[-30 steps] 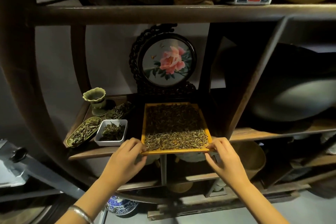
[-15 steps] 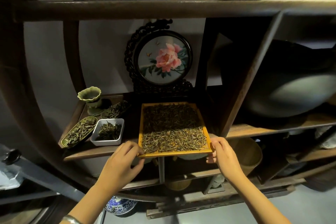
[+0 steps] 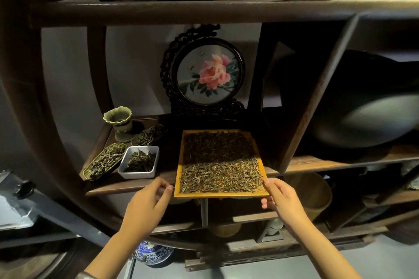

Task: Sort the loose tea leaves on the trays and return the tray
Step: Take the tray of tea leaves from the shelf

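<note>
An orange wooden tray (image 3: 178,179) spread with loose tea leaves (image 3: 221,165) lies on the dark shelf (image 3: 127,184), its front edge jutting past the shelf lip. The back half of the leaves sits in shadow. My right hand (image 3: 283,201) holds the tray's front right corner, thumb against the rim and fingers underneath. My left hand (image 3: 147,204) hovers just off the front left corner with loosely curled fingers, a sliver of gap between fingertips and tray.
Left of the tray stand a white square dish of leaves (image 3: 139,162), an oval green dish of leaves (image 3: 104,163), another leaf pile and a green cup (image 3: 119,120). A round framed peony picture (image 3: 209,75) stands behind. An upright post (image 3: 301,120) flanks the tray's right.
The tray has slid a little farther back onto the shelf. My left hand has come off its front left corner; my right hand stays at the right corner.
</note>
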Demonstrator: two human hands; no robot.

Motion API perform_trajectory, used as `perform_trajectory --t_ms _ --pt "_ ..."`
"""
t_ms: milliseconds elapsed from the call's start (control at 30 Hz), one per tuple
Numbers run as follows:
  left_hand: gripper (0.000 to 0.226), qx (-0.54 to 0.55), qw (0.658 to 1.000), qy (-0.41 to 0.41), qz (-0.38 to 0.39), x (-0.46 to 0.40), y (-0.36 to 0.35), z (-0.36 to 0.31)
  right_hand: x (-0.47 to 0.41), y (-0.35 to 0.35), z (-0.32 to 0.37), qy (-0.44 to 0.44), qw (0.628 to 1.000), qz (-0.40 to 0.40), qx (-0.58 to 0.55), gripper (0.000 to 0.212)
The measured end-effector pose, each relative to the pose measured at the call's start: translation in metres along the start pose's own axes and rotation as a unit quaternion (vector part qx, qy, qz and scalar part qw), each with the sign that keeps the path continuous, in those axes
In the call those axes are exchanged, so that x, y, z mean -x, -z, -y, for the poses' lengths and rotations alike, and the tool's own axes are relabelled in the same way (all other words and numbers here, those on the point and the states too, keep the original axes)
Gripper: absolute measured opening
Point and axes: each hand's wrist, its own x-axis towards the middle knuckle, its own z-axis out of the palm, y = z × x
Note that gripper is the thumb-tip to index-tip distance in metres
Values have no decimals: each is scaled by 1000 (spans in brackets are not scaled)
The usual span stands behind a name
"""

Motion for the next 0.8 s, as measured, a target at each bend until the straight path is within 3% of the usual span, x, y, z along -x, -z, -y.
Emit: perform_trajectory --t_ms 133,367,633,800 --pt "30 25 997 35 65 -3 -10 -6 13 7 -4 -1 1000 14 1 31" --pt "38 101 989 92 54 -10 -26 -13 37 17 -9 -3 999 33 2 32" --pt "31 154 980 118 47 -7 -29 -21 20 17 -6 -116 992 35 -20 40" --pt "29 182 973 131 53 -6 -28 -23 -8 6 7 -124 992 1 2 39"
